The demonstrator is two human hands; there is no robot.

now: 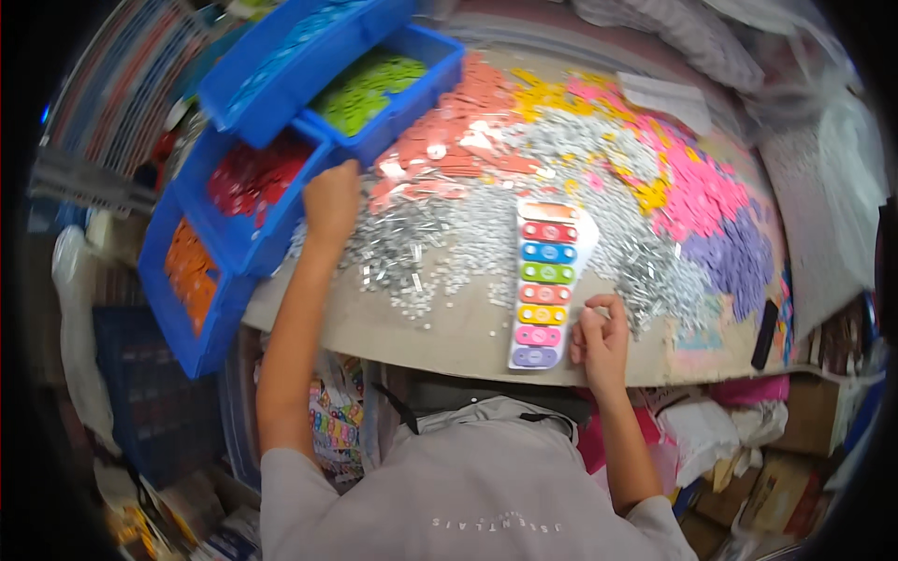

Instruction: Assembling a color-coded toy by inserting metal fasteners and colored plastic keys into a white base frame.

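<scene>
A tapering white card [584,234] lies on the table in front of me, crossed by a column of coloured bars like a toy xylophone: orange, red, blue, green, coral, yellow, pink and purple. My right hand [601,338] rests beside its lower right edge with curled fingers; whatever they may hold is hidden. Over at the left, my left hand [332,201] is at the rim of a blue bin [217,220] with red pieces [257,179] inside. The back of that hand hides its fingers. Small silvery pieces [398,248] lie just right of my left wrist.
More blue bins hold orange pieces [190,262], green pieces [369,89] and light-blue pieces [295,47]. Coral [458,126], yellow [543,93], pink [702,182] and purple heaps [734,257] spread across the table [440,346]. A black bar-shaped object [765,334] lies at right.
</scene>
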